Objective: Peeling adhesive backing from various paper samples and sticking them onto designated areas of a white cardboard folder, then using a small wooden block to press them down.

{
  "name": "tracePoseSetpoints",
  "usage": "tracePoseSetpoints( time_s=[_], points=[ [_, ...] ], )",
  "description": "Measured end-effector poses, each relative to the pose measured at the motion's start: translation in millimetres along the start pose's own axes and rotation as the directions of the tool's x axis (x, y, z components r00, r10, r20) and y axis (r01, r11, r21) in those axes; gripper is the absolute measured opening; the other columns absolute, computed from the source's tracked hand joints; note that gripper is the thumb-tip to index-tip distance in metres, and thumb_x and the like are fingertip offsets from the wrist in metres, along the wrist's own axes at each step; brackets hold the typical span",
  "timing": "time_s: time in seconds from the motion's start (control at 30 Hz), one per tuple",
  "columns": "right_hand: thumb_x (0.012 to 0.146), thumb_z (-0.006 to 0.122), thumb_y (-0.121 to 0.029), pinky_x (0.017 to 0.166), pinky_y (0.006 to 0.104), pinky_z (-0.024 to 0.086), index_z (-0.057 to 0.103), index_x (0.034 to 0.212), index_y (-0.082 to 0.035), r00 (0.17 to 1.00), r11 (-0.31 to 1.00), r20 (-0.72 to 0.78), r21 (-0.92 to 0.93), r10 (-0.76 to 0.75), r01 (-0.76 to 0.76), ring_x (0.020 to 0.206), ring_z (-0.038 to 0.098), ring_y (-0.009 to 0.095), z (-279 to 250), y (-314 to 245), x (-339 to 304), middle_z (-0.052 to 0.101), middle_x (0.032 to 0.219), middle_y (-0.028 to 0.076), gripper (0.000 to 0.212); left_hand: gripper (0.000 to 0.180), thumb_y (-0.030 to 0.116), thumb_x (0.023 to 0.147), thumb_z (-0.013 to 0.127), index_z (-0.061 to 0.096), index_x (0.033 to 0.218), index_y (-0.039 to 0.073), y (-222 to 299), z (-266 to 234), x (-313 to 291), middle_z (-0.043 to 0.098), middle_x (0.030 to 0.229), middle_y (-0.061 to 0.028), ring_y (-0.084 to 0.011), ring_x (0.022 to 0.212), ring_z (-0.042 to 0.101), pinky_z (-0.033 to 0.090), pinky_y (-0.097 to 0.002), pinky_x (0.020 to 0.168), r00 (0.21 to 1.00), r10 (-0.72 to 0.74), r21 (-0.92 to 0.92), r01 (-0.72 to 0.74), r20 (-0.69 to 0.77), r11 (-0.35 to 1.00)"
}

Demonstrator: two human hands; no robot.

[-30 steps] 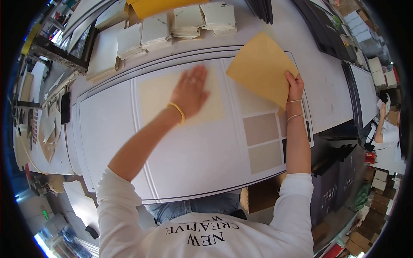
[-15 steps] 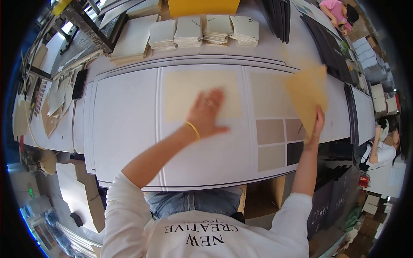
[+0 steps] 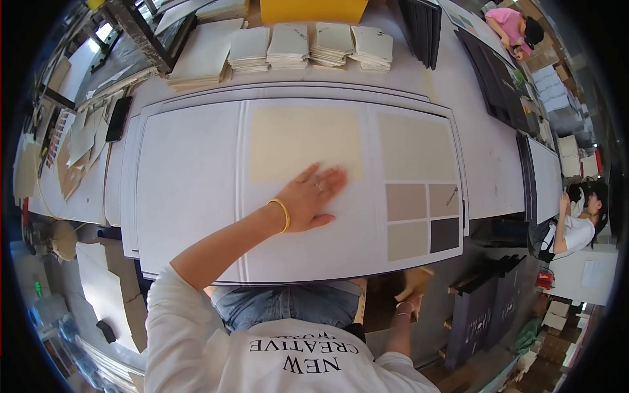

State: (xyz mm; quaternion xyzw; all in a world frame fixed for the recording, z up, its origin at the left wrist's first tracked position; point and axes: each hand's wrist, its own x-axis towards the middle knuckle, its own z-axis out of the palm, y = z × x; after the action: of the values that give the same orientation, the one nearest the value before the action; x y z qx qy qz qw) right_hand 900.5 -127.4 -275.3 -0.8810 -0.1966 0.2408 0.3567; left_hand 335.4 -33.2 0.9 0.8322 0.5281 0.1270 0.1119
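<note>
One left hand (image 3: 314, 196) spread wide, empty, at cream patch (image 3: 301, 139)'s 5 o'clock edge | right hand (image 3: 409, 295) blurred by box (image 3: 382, 298), 5 o'clock, grip: cannot tell | even, flat-palmed strokes should serve best

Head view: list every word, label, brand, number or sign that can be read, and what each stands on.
White shirt: large dark lettering, upside down, partly readable, not copied here.
Beige swatch on the white board: a dark mark, too small to read.
Dark panels at lower right: pale print, too small to read.
White card stacks: faint marks, too small to read.
</note>
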Motion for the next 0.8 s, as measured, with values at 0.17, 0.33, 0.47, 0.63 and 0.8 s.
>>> tracePoseSetpoints(
  time_s=[0.17, 0.33, 0.47, 0.63, 0.8],
  points=[
    [0.085, 0.059, -0.04, 0.067, 0.0405, 0.044, 0.058, 0.111, -0.022, 0.736, 0.766, 0.247, -0.051, 0.631, -0.64, 0.081, 0.055, 0.019, 27.1, 40.9, 26.9, 0.058, 0.091, 0.003, 0.032, 0.069, 0.044, 0.09, 0.05, 0.03, 0.144, 0.005, 1.6, 8.5, -5.9, 0.024, 0.153, -0.0078, -0.0242, 0.142, 0.018, 0.011, -0.0411, 0.116, 0.992, -0.123, 0.044, 0.123, -0.016, 0.991],
    [0.083, 0.059, -0.038, 0.084, 0.0529, 0.037, 0.049, 0.124, -0.024, 0.72, 0.727, 0.138, -0.009, 0.68, -0.686, 0.103, 0.047, 0.022, 35.6, -20.3, 18.4, 0.054, 0.115, 0.008, 0.044, 0.051, 0.005, 0.086, 0.048, 0.044, 0.136, 0.009, -6.9, 18.4, -3.0, 0.034, 0.149, -0.004, -0.0231, 0.139, 0.028, 0.018, -0.0389, 0.117, 0.975, 0.217, -0.121, -0.211, 0.045, 0.97],
    [0.082, 0.063, -0.027, 0.084, 0.0487, 0.042, 0.044, 0.13, -0.016, 0.963, 0.891, 0.053, 0.368, 0.265, -0.266, 0.104, 0.051, 0.023, 32.2, -78.0, 36.8, 0.055, 0.119, 0.01, 0.052, 0.049, -0.008, 0.077, 0.053, 0.057, 0.122, 0.011, -4.7, 20.0, -4.7, 0.052, 0.134, -0.005, -0.0243, 0.129, 0.043, 0.03, -0.0383, 0.112, 0.932, 0.362, -0.503, -0.304, 0.02, 0.809],
    [0.085, 0.065, -0.02, 0.091, 0.0367, 0.044, 0.04, 0.136, -0.011, 0.97, 0.814, -0.187, 0.534, -0.153, 0.231, 0.111, 0.051, 0.023, -3.3, -208.0, -17.1, 0.053, 0.125, 0.011, 0.057, 0.036, 0.006, 0.077, 0.066, 0.061, 0.112, 0.012, -43.7, -14.9, -0.3, 0.062, 0.111, -0.0059, -0.0264, 0.106, 0.057, 0.044, -0.0398, 0.092, 0.908, 0.013, -0.429, -0.21, -0.418, 0.879],
    [0.092, 0.057, -0.013, 0.098, 0.0355, 0.04, 0.036, 0.137, -0.002, 0.728, 0.636, -0.344, 0.355, -0.593, 0.685, 0.117, 0.048, 0.024, -4.3, -285.9, -79.5, 0.049, 0.129, 0.014, 0.051, 0.039, 0.007, 0.072, 0.068, 0.058, 0.11, 0.01, -202.7, -56.3, 16.5, 0.058, 0.113, -0.0076, -0.0289, 0.108, 0.053, 0.043, -0.0405, 0.091, 0.597, -0.326, -0.029, 0.451, -0.733, 0.892]
  ],
)
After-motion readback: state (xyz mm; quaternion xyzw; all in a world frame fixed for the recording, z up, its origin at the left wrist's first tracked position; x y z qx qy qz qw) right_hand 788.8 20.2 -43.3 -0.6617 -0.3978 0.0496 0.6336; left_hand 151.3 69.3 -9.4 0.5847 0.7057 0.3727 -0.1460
